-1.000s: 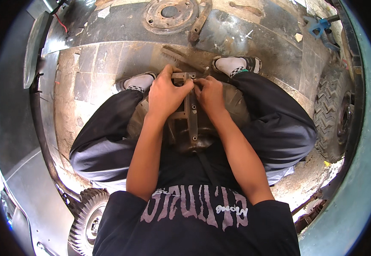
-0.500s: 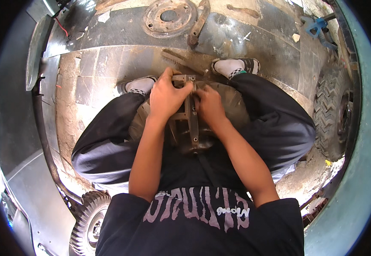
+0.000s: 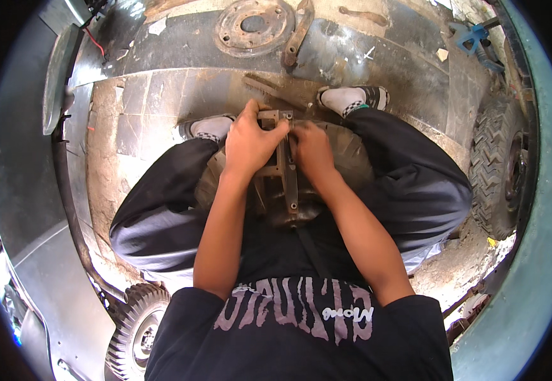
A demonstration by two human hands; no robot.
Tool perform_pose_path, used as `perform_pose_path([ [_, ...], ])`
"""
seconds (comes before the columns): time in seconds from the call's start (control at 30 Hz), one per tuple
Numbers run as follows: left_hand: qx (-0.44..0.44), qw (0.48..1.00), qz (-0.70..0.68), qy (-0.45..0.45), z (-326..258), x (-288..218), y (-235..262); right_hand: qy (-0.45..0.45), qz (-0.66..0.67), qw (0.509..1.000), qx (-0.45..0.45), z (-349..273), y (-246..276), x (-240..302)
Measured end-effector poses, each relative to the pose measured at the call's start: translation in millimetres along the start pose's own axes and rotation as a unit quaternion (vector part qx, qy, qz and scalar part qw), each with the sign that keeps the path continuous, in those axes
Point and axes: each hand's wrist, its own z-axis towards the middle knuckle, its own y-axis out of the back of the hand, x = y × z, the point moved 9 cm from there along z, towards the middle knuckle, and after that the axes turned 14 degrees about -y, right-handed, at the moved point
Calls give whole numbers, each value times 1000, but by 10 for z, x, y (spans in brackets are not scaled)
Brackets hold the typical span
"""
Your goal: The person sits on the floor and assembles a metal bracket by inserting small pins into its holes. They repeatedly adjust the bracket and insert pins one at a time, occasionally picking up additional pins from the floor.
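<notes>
From the head view, the person sits on the floor point(image 3: 161, 127) with knees apart and a small tyre point(image 3: 345, 152) between the legs, a metal bracket point(image 3: 286, 171) lying across its top. The left hand point(image 3: 250, 143) is curled, its fingers folded over the far end of the bracket, thumb pressed near the top bar. The right hand point(image 3: 314, 149) is also curled, fingertips pinched at the same far end, just beside the left hand; what small part sits between those fingertips is too small to tell. The bracket runs from the hands back toward the body, ending at a bolt hole near the belly.

Beyond the feet, at the far edge of the floor, a rusty disc point(image 3: 253, 25) lies flat, with a wrench point(image 3: 298, 32) just beside it on the right. A second tyre point(image 3: 498, 165) stands by the right wall, well apart from the hands. A third wheel point(image 3: 136, 330) lies near the left hip.
</notes>
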Motion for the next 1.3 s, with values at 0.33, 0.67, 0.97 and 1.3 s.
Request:
perform_pose_path([
  [0.33, 23, 1000, 5, 7, -10, -5, -30, 0, -42, 999, -6, 66, 12, 2],
  [0.67, 27, 999, 29, -2, 19, 34, -24, 23, -44, 999, 14, 96, 44, 105],
  [0.97, 29, 999, 21, 9, -13, 93, -81, 29, -23, 999, 23, -67, 56, 33],
  [1.3, 22, 999, 14, 35, -47, 59, -77, 53, 19, 998, 30, -348, 208, 94],
])
